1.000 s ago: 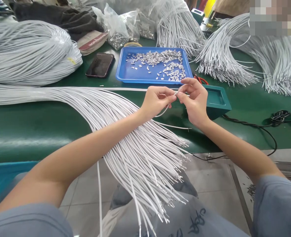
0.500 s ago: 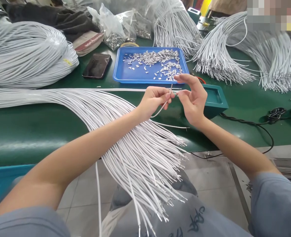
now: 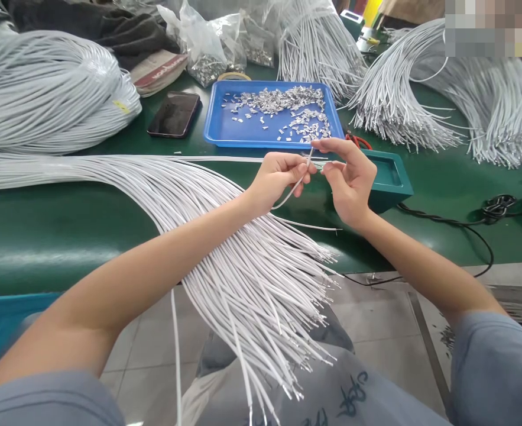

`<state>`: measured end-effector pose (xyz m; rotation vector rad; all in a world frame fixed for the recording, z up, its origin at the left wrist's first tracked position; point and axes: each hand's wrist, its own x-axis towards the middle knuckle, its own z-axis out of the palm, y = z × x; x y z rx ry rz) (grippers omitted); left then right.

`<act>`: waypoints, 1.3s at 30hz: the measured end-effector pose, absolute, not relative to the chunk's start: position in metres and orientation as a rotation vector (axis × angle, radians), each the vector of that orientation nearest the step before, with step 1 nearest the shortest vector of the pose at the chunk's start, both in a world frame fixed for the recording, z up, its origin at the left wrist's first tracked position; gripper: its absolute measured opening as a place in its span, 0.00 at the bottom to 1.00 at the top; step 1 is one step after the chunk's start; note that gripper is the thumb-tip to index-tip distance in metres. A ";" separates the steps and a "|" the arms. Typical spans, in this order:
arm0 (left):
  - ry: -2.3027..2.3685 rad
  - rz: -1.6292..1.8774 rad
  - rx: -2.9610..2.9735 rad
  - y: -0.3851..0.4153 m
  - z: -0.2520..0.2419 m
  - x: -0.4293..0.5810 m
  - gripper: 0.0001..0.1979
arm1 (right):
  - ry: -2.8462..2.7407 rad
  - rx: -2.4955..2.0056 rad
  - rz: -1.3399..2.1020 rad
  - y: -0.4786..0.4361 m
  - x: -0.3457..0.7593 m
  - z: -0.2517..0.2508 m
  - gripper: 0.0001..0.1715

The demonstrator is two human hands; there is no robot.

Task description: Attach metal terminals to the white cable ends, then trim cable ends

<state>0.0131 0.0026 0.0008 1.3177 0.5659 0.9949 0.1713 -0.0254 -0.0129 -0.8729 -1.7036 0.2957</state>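
My left hand (image 3: 287,171) pinches a single white wire (image 3: 292,190) between thumb and fingers, its short end pointing up. My right hand (image 3: 352,177) is just to the right, index finger stretched toward the wire's tip and thumb apart below it; the index fingertip appears to touch that tip. Its other fingers are partly hidden. Beneath my left forearm a thick bundle of white wires (image 3: 243,254) fans over the table edge, bare metal ends hanging down. Behind both hands lies a blue tray (image 3: 232,135) of small metal terminals (image 3: 274,100).
A green box-shaped device (image 3: 387,177) stands right of my right hand, with a black cable (image 3: 456,222) trailing from it. A phone (image 3: 174,115) lies left of the tray. Coiled wires (image 3: 52,94), bagged metal parts (image 3: 207,65) and more wire bundles (image 3: 402,100) surround the work area.
My right hand has shifted slightly right, and its index fingertip has come down to the wire's tip. My left hand keeps its pinch on the wire.
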 end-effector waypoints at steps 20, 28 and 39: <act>0.595 0.985 1.361 0.004 -0.001 0.012 0.12 | -1.625 -0.921 0.472 -0.027 0.169 -0.012 0.14; 0.674 1.144 1.419 0.008 -0.006 0.013 0.11 | -1.600 -0.891 0.455 -0.028 0.167 -0.014 0.13; 0.643 1.157 1.466 0.006 -0.007 0.013 0.13 | -1.640 -0.929 0.316 -0.021 0.170 -0.015 0.11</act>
